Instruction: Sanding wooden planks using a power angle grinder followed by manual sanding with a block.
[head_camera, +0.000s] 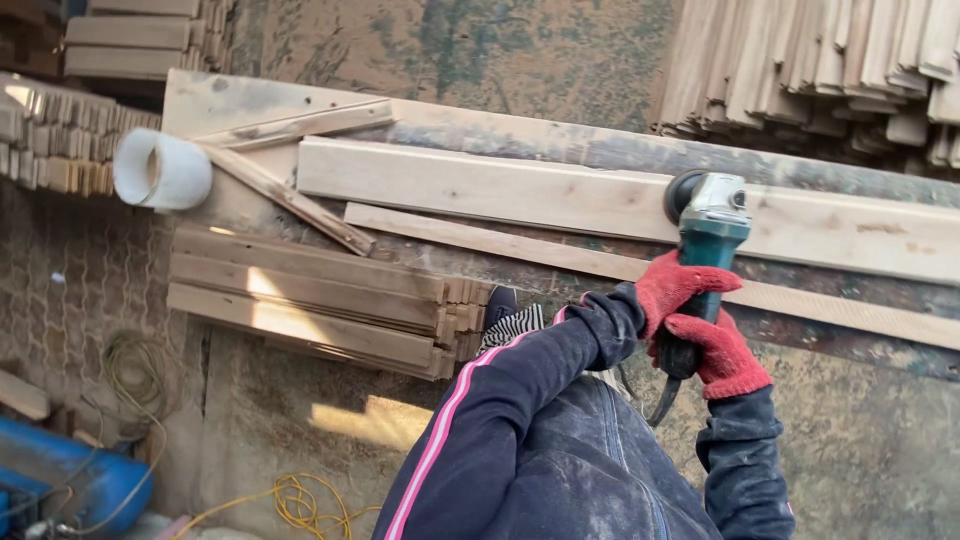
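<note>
Both my hands wear red gloves and grip a green and grey angle grinder (712, 222). My left hand (678, 285) wraps the grinder's body just behind the head. My right hand (722, 352) holds the dark rear handle, where the cable hangs down. The grinder's disc rests against the near edge of a long pale wooden plank (480, 188) lying across a worn workboard (250, 100). A thinner strip of wood (500, 243) lies just in front of the plank, under the grinder.
A stack of short wooden slats (310, 300) sits at the left of my arms, a white plastic cup (160, 170) beyond it. More cut wood is piled at top right (830, 60) and top left (60, 140). Yellow cable (290, 500) and a blue machine (70, 480) lie on the floor.
</note>
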